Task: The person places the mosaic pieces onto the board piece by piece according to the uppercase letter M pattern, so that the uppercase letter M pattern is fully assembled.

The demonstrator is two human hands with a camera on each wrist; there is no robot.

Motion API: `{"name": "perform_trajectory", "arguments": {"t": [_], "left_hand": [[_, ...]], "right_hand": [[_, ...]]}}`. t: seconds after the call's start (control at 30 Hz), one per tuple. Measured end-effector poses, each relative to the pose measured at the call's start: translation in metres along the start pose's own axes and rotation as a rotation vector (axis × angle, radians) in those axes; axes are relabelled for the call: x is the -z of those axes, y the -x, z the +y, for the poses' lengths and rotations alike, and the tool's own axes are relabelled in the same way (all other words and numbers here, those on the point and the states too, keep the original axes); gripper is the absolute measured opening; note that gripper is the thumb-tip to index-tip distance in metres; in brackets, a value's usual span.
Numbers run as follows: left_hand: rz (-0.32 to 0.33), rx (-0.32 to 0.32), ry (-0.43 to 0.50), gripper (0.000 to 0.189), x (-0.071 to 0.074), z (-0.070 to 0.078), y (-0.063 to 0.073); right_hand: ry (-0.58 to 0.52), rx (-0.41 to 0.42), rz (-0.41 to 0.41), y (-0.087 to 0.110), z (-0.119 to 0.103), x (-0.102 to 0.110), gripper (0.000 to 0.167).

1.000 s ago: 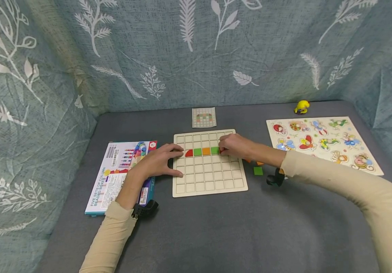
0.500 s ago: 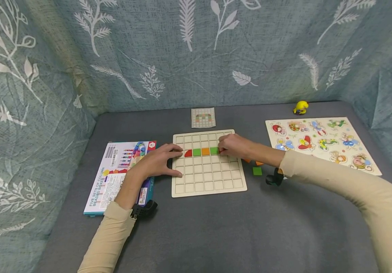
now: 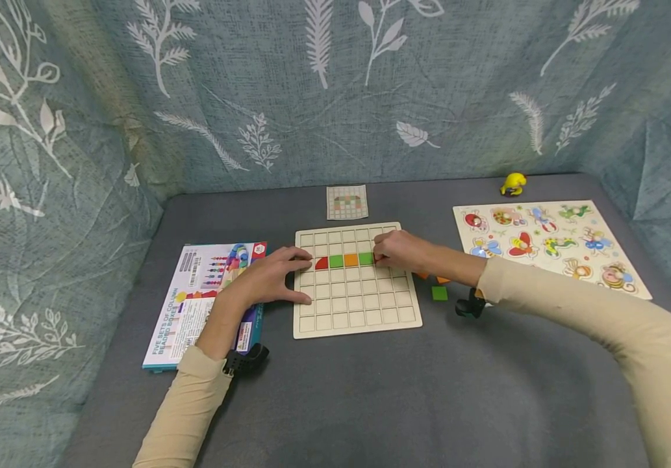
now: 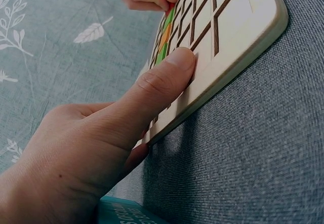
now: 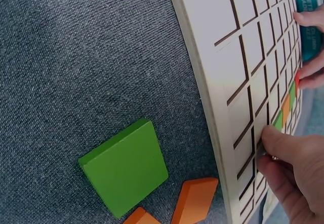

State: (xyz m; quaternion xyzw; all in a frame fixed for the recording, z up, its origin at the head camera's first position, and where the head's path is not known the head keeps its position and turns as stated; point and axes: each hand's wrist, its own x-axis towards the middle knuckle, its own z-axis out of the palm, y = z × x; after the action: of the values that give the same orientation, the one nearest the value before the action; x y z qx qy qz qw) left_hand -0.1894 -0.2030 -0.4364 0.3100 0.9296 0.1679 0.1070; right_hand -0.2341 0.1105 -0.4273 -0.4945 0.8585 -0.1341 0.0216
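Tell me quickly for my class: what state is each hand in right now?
Left hand: open, touching the left edge of the board.
Right hand: closed, pinching a red piece.

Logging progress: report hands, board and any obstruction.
Left fingers on left edge of board. Right fingers pinch red tile at end of row. Loose tiles beside board; no obstruction seen.

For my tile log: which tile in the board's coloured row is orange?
The square tile between the two green tiles on the board; it alone is orange, while the leftmost tile is red.
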Motion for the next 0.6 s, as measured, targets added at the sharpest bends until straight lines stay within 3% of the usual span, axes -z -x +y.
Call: {"name": "perform_trajectory", "arguments": {"t": [0.2, 0.53, 0.6], "left_hand": [[-0.004, -0.002, -0.016, 0.079, -0.0012, -0.0007, 0.0001], [-0.008, 0.001, -0.006, 0.080, -0.0023, -0.0002, -0.0010], [-0.006, 0.007, -0.004, 0.080, -0.0012, 0.0005, -0.0009]], "right_hand": [[-0.021, 0.005, -0.009, 0.0000, 0.0001, 0.0002, 0.005], [-0.167, -0.103, -0.061, 0.0017, 0.0002, 0.0075, 0.005], [-0.168, -0.092, -0.072, 0.0061, -0.0006, 0.0095, 0.014]]}}
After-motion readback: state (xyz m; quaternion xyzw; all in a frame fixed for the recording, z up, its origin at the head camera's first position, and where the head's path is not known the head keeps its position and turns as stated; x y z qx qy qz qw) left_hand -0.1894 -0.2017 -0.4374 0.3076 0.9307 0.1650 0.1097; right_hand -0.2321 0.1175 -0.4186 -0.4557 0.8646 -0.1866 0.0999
